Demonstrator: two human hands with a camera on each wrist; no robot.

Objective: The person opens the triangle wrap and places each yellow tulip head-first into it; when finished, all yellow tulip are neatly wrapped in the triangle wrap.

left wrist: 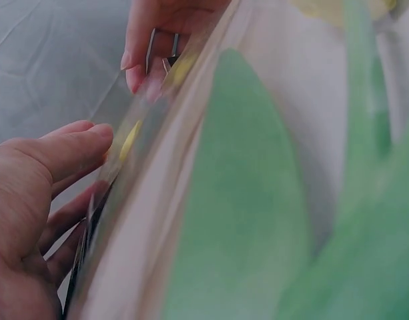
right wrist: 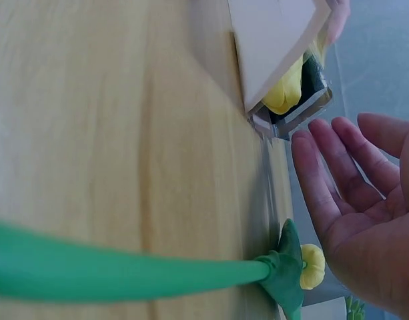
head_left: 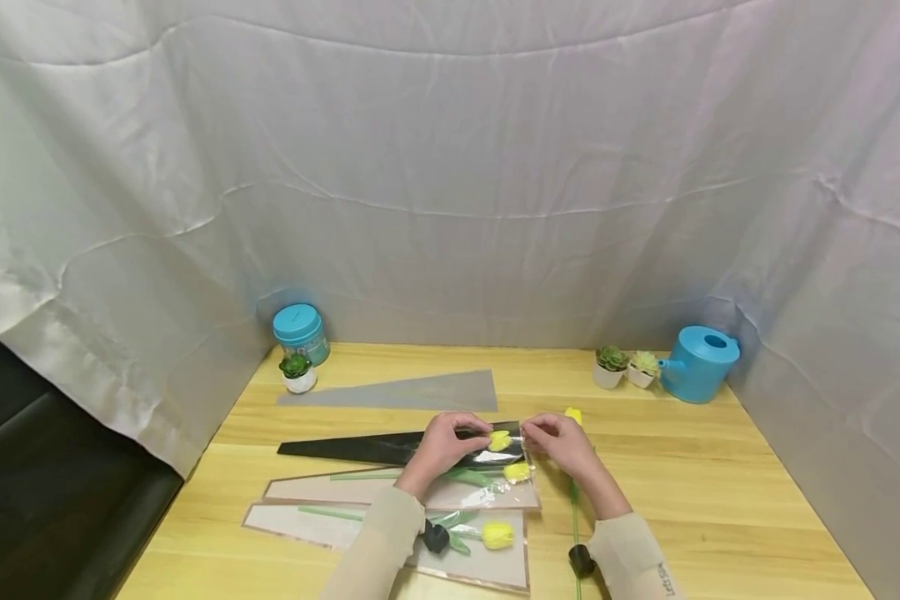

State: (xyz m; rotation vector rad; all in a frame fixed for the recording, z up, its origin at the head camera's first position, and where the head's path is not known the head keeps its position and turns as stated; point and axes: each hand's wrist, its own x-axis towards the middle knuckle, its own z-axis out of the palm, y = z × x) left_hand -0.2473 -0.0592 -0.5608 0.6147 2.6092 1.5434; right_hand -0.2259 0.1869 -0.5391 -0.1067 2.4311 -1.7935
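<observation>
A long tapered black flower sleeve (head_left: 345,450) with a clear front lies before me, its wide end toward the right. My left hand (head_left: 442,446) holds it there, thumb at the clear film and fingers behind the edge in the left wrist view. A yellow tulip shape (head_left: 499,440) shows at the film beside the left fingertips. My right hand (head_left: 566,443) is at the wide end; in the right wrist view its fingers are extended, fingertips right at the sleeve's corner. Another yellow tulip (right wrist: 311,267) lies on the table under my right forearm.
Two pale sleeves (head_left: 300,487) (head_left: 285,518) with yellow tulips inside lie nearer me. A grey sleeve (head_left: 450,392) lies farther back. Behind stand a blue-lidded jar (head_left: 300,329), small potted succulents (head_left: 300,379) (head_left: 609,371) and a blue watering can (head_left: 697,367). Grey curtains border the table.
</observation>
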